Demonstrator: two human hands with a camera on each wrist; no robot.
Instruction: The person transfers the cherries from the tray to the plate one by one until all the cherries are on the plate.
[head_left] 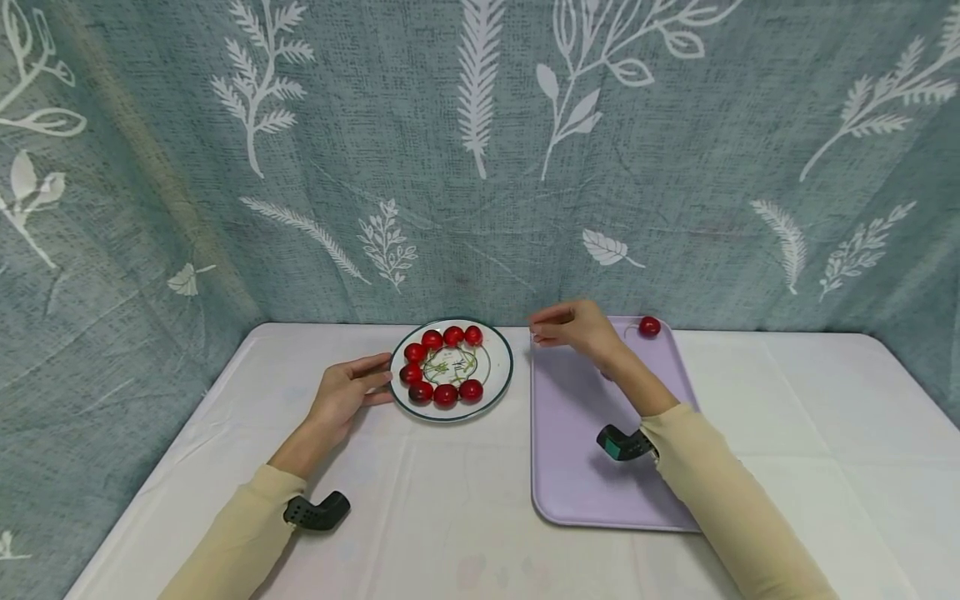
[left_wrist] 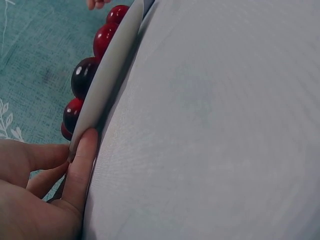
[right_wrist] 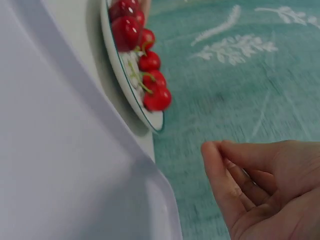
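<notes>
A white plate (head_left: 491,400) with a dark green rim holds several red cherries (head_left: 446,396) in an arc, their green stems toward its middle. At the plate's left side my left hand (head_left: 341,396) holds the rim between thumb and fingers; one finger (left_wrist: 85,150) lies against the underside in the left wrist view. My right hand (head_left: 581,329) hovers over the upper left corner of a lilac tray (head_left: 577,467). Its thumb and forefinger tips meet, with nothing visible between them, in the right wrist view. One cherry (head_left: 649,327) with a stem lies at the tray's top right.
A white cloth (head_left: 442,517) covers the table. Behind it hangs a blue-green curtain (head_left: 420,167) with white leaf prints. Something dark red under the right wrist is mostly hidden. Black wrist cameras (head_left: 318,511) sit on both sleeves.
</notes>
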